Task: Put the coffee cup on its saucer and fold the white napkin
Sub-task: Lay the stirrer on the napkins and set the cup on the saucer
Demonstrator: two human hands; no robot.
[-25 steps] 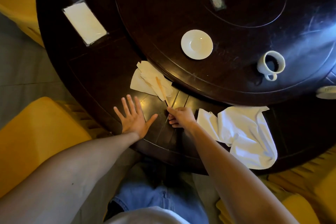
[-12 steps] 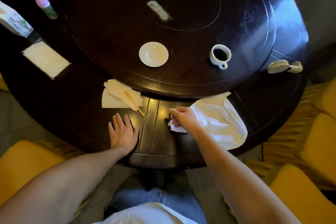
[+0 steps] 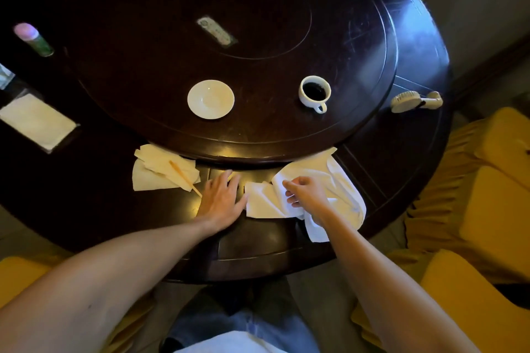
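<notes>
Now, far on your left sits a little bottle with a pink cap (image 3: 32,39) and a flat pale pad (image 3: 37,121), and you can leave both alone. Next come some crumpled paper tissues (image 3: 160,170) with a thin wooden stick (image 3: 183,176) lying across them. Your left hand (image 3: 222,199) lies flat on the worktop (image 3: 94,203) with its fingers straight and holds nothing. It looks to be just touching the near edge of the white napkin (image 3: 321,192). Press that edge down so the cloth cannot slide. Up on the round turning part sits the saucer (image 3: 210,99), with nothing on it. Your right hand (image 3: 308,195) is on the napkin, with its fingers curled as if pinching the cloth. Pull the cloth smooth first, because it is all bunched up and part of it hangs over the worktop's edge. Then bring one edge over to meet the other, and rub the fold flat. Farther right, the coffee cup (image 3: 315,92) stands well apart from the saucer, and it looks full of dark coffee. Lift it slowly by the handle, so nothing spills. Past it lies a small pale fan (image 3: 415,100).
</notes>
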